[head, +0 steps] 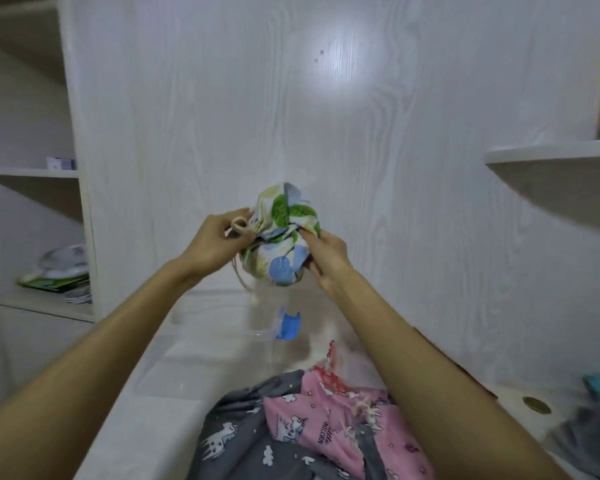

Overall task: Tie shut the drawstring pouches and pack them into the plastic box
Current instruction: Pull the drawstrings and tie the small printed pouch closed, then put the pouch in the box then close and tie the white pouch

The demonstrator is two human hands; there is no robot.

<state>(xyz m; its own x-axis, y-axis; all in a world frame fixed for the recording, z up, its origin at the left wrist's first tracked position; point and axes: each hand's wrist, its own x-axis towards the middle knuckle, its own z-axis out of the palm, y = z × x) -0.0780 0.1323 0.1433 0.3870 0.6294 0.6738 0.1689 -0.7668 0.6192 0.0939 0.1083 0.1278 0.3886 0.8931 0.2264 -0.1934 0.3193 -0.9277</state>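
Two bare hands hold one leaf-print pouch [280, 237] up in the air before a white wood-grain panel [326, 116]. The left hand [212, 244] pinches a looped drawstring [239, 226] at the pouch's gathered mouth, its grip narrow around the cord; a loose tail of that cord hangs down below the left grip. The right hand [328, 259] has fingers curled into the cloth on the pouch's other side, so both grips touch the same pouch, one on either flank. Directly beneath the grips sits the clear plastic box [222, 327] on the white desk [146, 375], its rim faint and hard to trace, with a blue latch [289, 325] showing on its far wall. Between pouch and box lies open air. Nearer the person than the grips, a grey unicorn-print pouch [236, 434] and a pink unicorn-print pouch [326, 420] lie heaped together, touching, between the two forearms. Left of the left grip a shelf unit [35, 173] holds a small box and, lower, stacked plates. Right of the right grip a shelf edge [551, 152] juts out above, well apart from the hand. A round brass-coloured disc [536, 404] sits on the desk low to the right.
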